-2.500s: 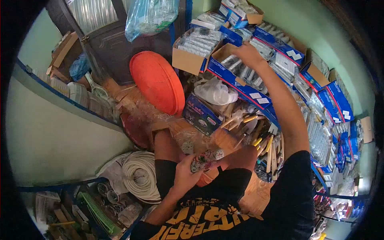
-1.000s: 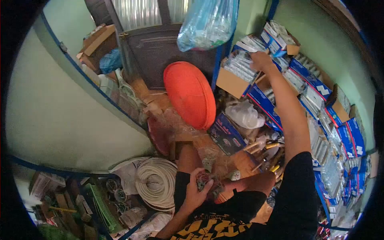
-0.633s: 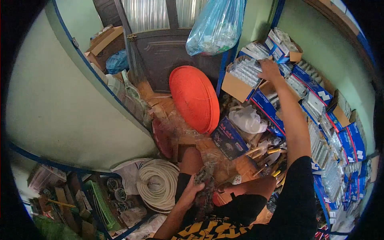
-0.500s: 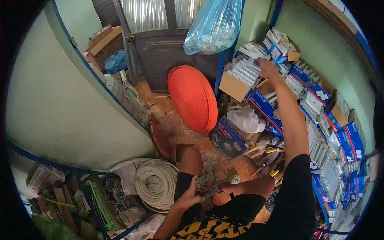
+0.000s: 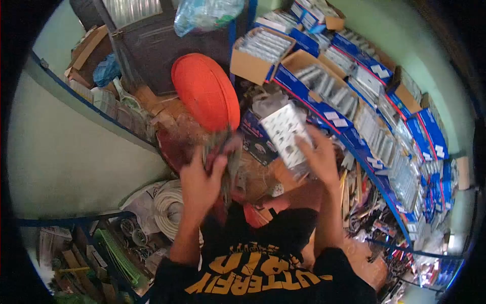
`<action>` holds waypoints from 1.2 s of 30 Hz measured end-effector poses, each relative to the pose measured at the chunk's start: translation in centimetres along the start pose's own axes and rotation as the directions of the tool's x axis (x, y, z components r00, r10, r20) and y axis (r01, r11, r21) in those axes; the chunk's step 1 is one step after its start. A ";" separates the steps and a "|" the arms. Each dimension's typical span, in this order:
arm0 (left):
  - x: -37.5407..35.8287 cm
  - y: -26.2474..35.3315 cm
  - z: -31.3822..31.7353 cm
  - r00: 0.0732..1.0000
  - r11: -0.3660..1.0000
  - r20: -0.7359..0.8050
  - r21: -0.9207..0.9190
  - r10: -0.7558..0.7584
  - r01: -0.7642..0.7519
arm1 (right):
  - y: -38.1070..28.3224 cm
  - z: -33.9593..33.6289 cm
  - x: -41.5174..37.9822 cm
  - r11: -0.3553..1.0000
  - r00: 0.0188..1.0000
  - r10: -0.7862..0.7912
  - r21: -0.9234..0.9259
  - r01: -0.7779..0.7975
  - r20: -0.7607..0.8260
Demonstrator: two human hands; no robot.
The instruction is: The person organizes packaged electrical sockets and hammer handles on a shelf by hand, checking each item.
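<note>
In the head view my left hand (image 5: 200, 177) is raised at the centre left, its fingers wrapped round a dark, motion-blurred bundle (image 5: 223, 154) that I cannot identify. Opposite it, my right hand (image 5: 321, 154) grips a flat white package (image 5: 284, 133) with small dark pictures on its face. The package is tilted and its lower end looks like clear plastic. A gap separates the two hands. Beyond them stands a round orange-red basin (image 5: 205, 91).
Blue boxes (image 5: 314, 104) and an open brown carton (image 5: 253, 63) of wrapped packets fill the right-hand shelving. A blue plastic bag (image 5: 207, 15) hangs at the top. Coiled white hose (image 5: 167, 210) lies lower left, beside a cluttered shelf (image 5: 81, 263).
My right hand has come back from the boxes at the upper right, now with the white package. My left hand has risen with the dark bundle. The view has shifted to the right.
</note>
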State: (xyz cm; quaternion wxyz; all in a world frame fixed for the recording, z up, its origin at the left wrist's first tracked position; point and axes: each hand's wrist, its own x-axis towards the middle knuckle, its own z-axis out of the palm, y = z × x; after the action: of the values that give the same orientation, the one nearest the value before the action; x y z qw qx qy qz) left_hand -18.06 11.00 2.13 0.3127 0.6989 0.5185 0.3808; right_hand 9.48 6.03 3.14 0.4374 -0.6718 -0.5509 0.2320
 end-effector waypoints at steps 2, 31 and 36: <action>2.3 3.6 -0.3 0.993 0.994 -0.036 0.019 0.110 -0.110 | 1.3 1.6 -2.6 0.998 1.000 0.004 0.062 -0.005 0.020; 1.1 3.1 3.2 0.430 0.780 0.826 -0.020 0.366 -0.625 | 0.1 -2.1 -9.1 0.974 0.873 -0.099 -0.135 0.184 0.478; -1.1 0.5 4.6 0.762 0.941 0.579 -0.317 0.290 -0.118 | -0.5 -3.2 -8.8 0.994 0.915 -0.078 -0.045 0.104 0.396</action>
State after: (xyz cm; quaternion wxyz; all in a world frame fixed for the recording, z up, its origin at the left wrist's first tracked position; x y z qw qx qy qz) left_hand -14.06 9.56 -0.03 0.5105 0.7897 0.2527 0.2280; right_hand 9.28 -3.32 3.72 0.3059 -0.5989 -0.6656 0.3236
